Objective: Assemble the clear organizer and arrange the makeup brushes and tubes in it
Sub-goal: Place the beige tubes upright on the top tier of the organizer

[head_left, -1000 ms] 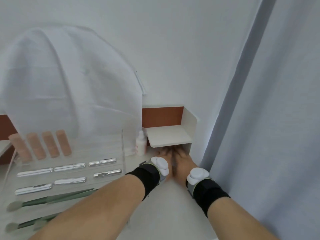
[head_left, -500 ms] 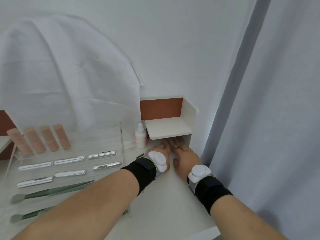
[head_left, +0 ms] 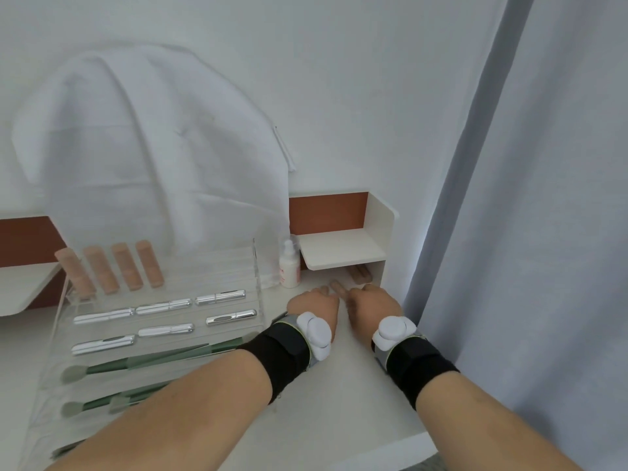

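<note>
Head view: both hands reach to the back right corner of the worktop (head_left: 339, 396), beneath a low white shelf (head_left: 343, 248), while the clear organizer (head_left: 163, 321) stands well to the left, already loaded. Four peach tubes (head_left: 122, 266) lean in its top tier, silver tubes (head_left: 163, 305) lie in the two rows below, and green brushes (head_left: 142, 362) fill the lower tiers.

Two more peach tubes remain outside it: one (head_left: 338, 287) lies on the worktop between the two hands, another (head_left: 360, 273) sits farther back under the shelf.

The risk, as it looks from here, is a nudge rather than a pick-up: a round tube lying flat may roll deeper under the shelf if knuckles brush it, and the shelf's underside leaves little room to lift. A white spray bottle (head_left: 289, 266) stands just beside the left hand (head_left: 314, 305) and could tip if that wrist swings out. The left forearm also crosses over the organizer's front corner, so a careless pull back could disturb the brushes.

The left hand's fingers are curled downward, apparently empty, with the near tube just beside them; actual contact cannot be told. The right hand (head_left: 373, 300) is likewise loosely curled, knuckles up, its fingertips hidden, so whether it touches either tube cannot be told.
</note>
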Available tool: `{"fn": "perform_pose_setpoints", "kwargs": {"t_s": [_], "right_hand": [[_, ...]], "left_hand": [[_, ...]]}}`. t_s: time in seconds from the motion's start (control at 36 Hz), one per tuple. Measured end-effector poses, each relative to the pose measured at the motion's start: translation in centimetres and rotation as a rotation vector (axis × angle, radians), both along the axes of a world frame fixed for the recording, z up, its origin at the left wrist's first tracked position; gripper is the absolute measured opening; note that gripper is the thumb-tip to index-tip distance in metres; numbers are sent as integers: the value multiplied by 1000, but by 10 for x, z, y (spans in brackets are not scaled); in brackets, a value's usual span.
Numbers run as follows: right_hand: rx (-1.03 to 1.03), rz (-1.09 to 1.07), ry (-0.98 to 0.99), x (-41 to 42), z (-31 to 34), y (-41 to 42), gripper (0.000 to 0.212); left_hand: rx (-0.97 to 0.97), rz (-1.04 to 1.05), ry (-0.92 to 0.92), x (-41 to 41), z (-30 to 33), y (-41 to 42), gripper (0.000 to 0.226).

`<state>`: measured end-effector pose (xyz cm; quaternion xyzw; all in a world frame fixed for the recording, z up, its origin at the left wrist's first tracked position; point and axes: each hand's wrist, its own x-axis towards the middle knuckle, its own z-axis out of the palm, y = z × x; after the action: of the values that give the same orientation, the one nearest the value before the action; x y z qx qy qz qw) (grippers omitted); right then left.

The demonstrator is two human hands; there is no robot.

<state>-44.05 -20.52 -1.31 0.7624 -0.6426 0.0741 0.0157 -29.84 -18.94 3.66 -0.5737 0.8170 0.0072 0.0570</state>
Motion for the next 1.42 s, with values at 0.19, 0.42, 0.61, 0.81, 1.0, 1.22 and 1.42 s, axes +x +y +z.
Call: {"fn": "perform_pose_setpoints", "kwargs": {"t_s": [0.19, 0.42, 0.61, 0.81, 1.0, 1.22, 1.42], "right_hand": [[6, -118, -137, 12, 22, 14, 14], [-253, 45, -305, 32, 75, 18, 20], [-388, 186, -573, 88, 141, 22, 20], [-425, 295, -663, 158, 164, 11, 21], [-323, 341, -570, 208, 160, 2, 26], [-277, 327, -464, 231, 152, -6, 27], [-233, 303, -430, 236, 140, -11, 27]], "left_hand": [[-179, -37, 98, 15, 12, 14, 30], [-405, -75, 312, 62, 56, 19, 19], [-453, -6, 477, 140, 120, 6, 26], [-445, 155, 542, 207, 150, 3, 29], [-429, 199, 390, 239, 138, -1, 37], [-438, 192, 263, 250, 123, -7, 31], [-408, 190, 251, 255, 116, -13, 28]]}}
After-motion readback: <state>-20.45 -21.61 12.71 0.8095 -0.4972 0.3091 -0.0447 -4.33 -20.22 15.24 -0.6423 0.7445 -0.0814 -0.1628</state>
